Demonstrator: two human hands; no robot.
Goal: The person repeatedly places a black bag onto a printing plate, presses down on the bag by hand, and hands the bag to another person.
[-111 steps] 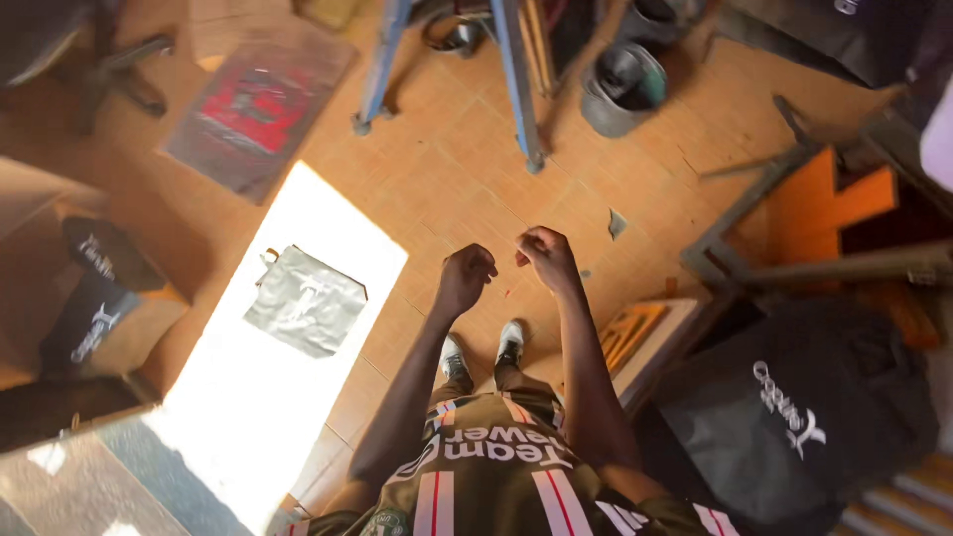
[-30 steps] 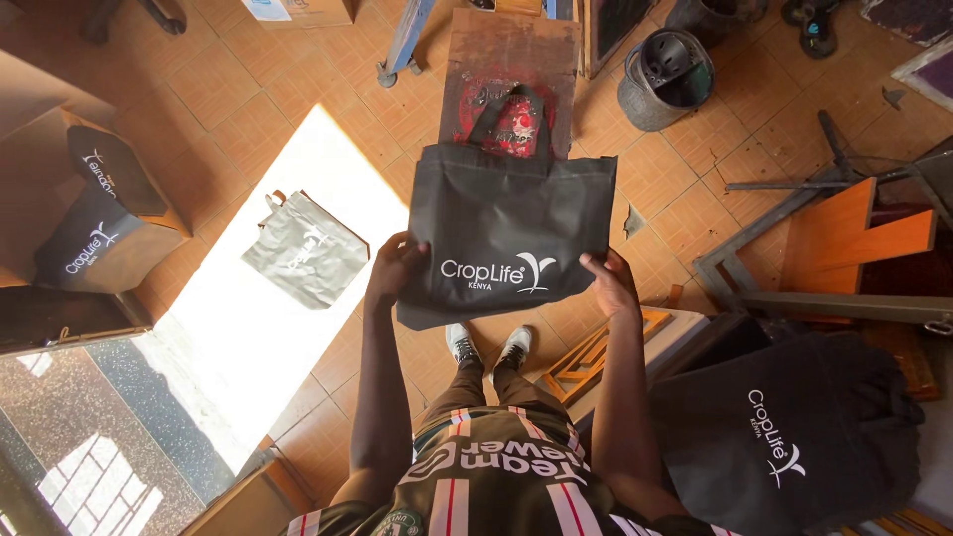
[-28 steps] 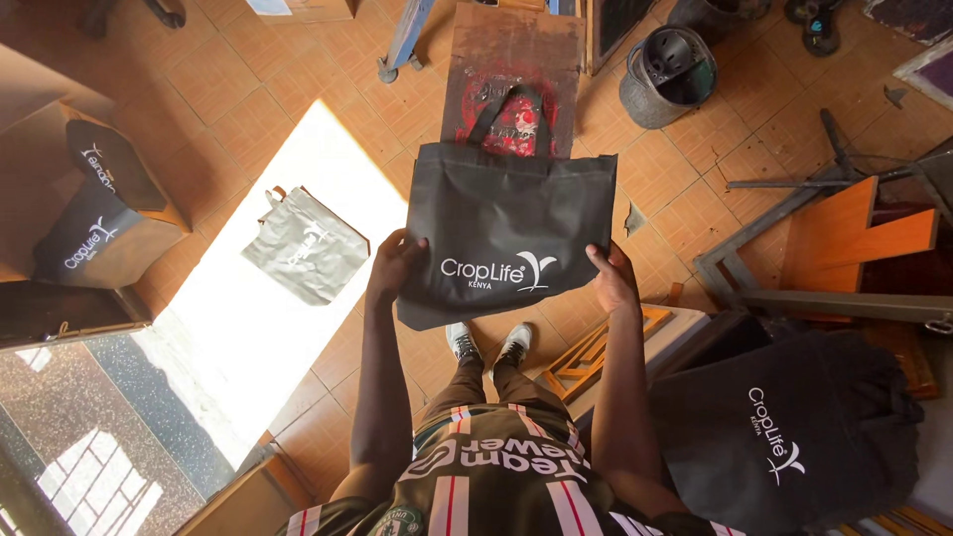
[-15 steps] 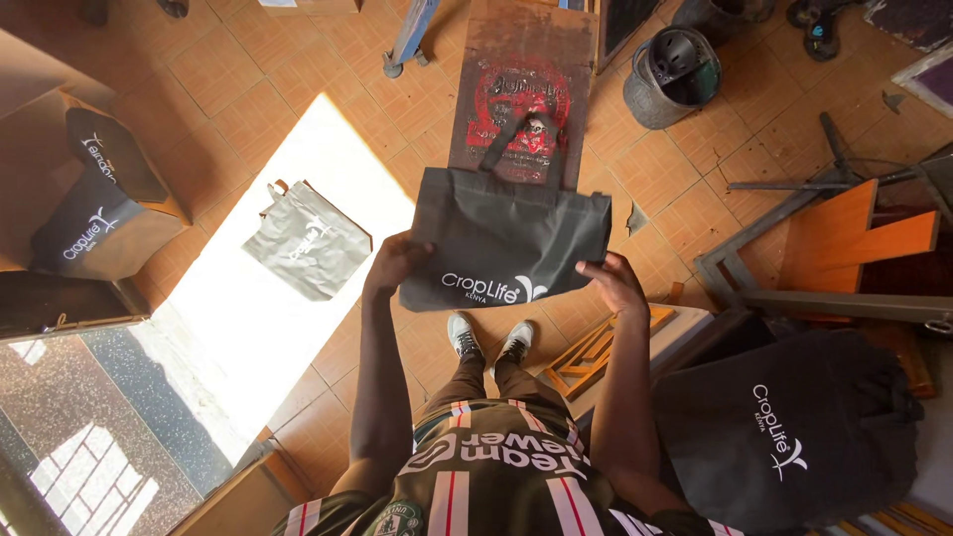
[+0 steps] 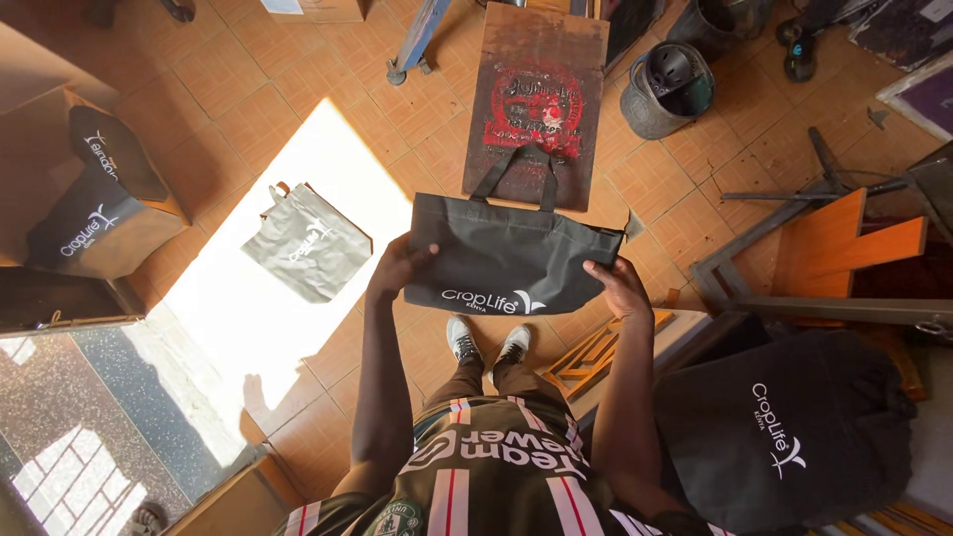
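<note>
Held: black tote bag (image 5: 511,266), flat, both grips pinching opposite edges: left hand (image 5: 397,270), right hand (image 5: 615,288).
Done: grey bag (image 5: 306,241) lying on floor (image 5: 248,60).
Left: black bag not yet set down.

The held bag (image 5: 511,263) sits at the centre, above the person's 2 shoes (image 5: 486,342). The left hand (image 5: 397,268) grips its 9 o'clock edge, the right hand (image 5: 617,288) its 3 o'clock edge. At 12 o'clock from the bag a printing board (image 5: 536,99) lies flat on the floor, with the bag's handles over its near end. At 1 o'clock stands a bucket (image 5: 667,89). At 9 o'clock a second bag (image 5: 306,241) lies in the sunlit patch, and further out at 9 o'clock a carton (image 5: 99,203) holds more bags. At 4 o'clock lies a stack of bags (image 5: 789,432), with a wooden frame (image 5: 596,352) between it and the shoes.
</note>
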